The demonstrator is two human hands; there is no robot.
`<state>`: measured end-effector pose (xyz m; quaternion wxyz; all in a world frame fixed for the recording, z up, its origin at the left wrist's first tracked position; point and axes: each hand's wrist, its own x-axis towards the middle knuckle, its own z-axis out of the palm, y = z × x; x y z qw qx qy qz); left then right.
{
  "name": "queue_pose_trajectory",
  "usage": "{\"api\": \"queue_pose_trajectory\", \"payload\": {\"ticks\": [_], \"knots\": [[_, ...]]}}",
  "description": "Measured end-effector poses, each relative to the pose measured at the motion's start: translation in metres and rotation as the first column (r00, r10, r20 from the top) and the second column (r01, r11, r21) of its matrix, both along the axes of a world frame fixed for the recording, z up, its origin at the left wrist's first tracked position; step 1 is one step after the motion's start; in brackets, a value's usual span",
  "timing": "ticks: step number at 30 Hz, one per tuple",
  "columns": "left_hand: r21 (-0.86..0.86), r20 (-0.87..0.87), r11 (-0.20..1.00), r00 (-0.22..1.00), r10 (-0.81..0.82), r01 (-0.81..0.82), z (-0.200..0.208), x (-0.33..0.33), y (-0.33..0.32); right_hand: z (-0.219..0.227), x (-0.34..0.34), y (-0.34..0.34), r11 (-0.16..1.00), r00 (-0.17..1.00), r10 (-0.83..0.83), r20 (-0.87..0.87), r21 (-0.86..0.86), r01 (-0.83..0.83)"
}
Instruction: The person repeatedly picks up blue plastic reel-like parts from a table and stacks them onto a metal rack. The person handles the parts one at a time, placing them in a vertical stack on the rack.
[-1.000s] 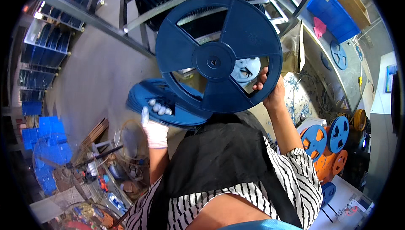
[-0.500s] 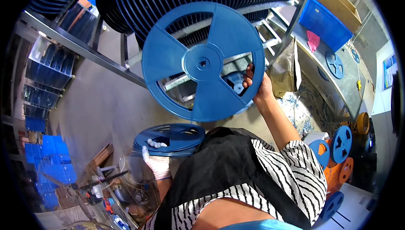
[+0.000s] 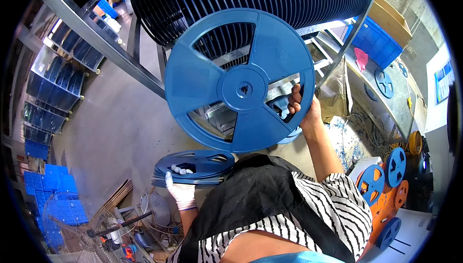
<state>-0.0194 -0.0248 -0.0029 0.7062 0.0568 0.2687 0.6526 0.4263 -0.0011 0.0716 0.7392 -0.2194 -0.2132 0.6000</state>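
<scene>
Bare fingers of the right hand (image 3: pixel 311 113) are bent around the edge of a big blue reel (image 3: pixel 231 82). Their tips show in one of its holes, and the thumb is hidden. Held up in front of the body, the reel is round and flat and looks like smooth plastic. It has three wide holes, three solid parts shaped like pie slices, and a raised round middle with a small dark hole.

Lower down on the left, the left hand (image 3: pixel 182 194) wears a white glove that looks knitted. It pinches the edge of a stack of blue reels (image 3: pixel 215 166), with its fingertips in a hole and its thumb outside. The stack lies flat, close to the black apron (image 3: pixel 255 195). The sleeve (image 3: pixel 340 193) is white with wavy black stripes.

Behind the big reel, lots of dark thin discs (image 3: pixel 270 2) stand side by side in a long row with lines like ribs. Shiny metal bars (image 3: pixel 106 39) make a frame near them. Off to the right are a blue plastic crate (image 3: pixel 377 45) and a bit of pink stuff (image 3: pixel 360 59). A blue and white sign (image 3: pixel 442 82) is too small to read.
</scene>
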Motion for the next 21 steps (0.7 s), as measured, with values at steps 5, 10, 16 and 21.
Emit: {"api": "queue_pose_trajectory", "payload": {"ticks": [5, 10, 16, 21], "knots": [[0.042, -0.045, 0.999, 0.999, -0.022, 0.024, 0.015, 0.010, 0.021, 0.046, -0.024, -0.011, 0.999, 0.978, -0.035, 0.207, 0.002, 0.035], [0.089, -0.254, 0.996, 0.967, -0.007, 0.031, 0.047, 0.048, 0.030, 0.081, -0.057, -0.019, 0.999, 0.751, 0.035, 0.660, -0.047, -0.004], [0.226, -0.520, 0.973, 0.839, 0.162, -0.048, 0.092, 0.119, 0.023, 0.085, -0.113, -0.029, 0.968, 0.264, 0.125, 0.956, -0.059, -0.244], [-0.073, -0.306, 0.974, 0.934, 0.182, -0.214, 0.067, 0.112, 0.027, 0.090, -0.080, -0.040, 0.974, 0.464, 0.181, 0.867, -0.094, -0.205]]}}
